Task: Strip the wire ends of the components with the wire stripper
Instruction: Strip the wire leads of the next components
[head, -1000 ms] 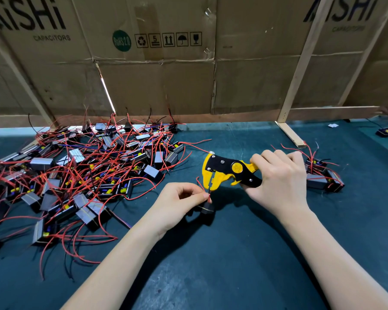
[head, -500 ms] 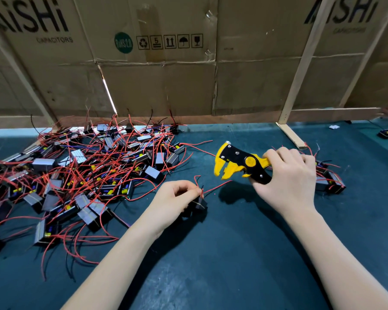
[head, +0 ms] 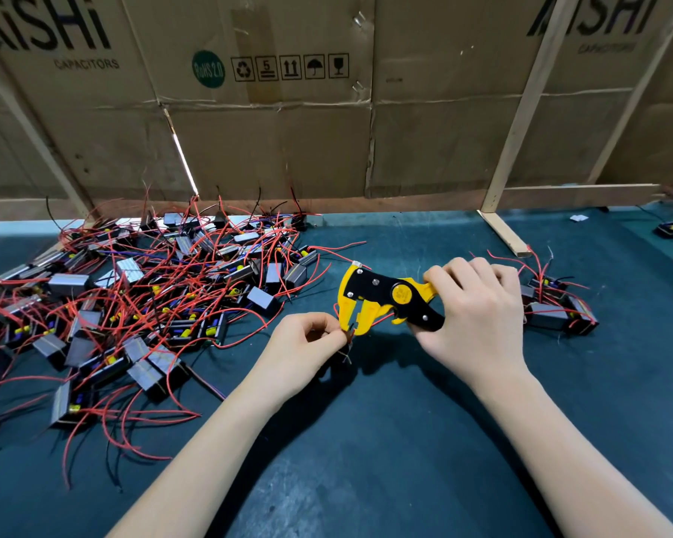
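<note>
Mid-counter, the right hand [head: 478, 308] grips a yellow-and-black wire stripper [head: 381, 300], jaws down on a red wire [head: 379, 319]. The left hand [head: 304, 343] pinches that wire above a small black component [head: 340, 357].

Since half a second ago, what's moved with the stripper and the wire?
The right hand has brought the stripper back down and left, so its yellow jaws now sit over the wire end pinched by the left hand. Half a second ago the tool was lifted clear, up and right. The left hand keeps its pinch, shifted only slightly. The pile and the small group have not moved.
</note>
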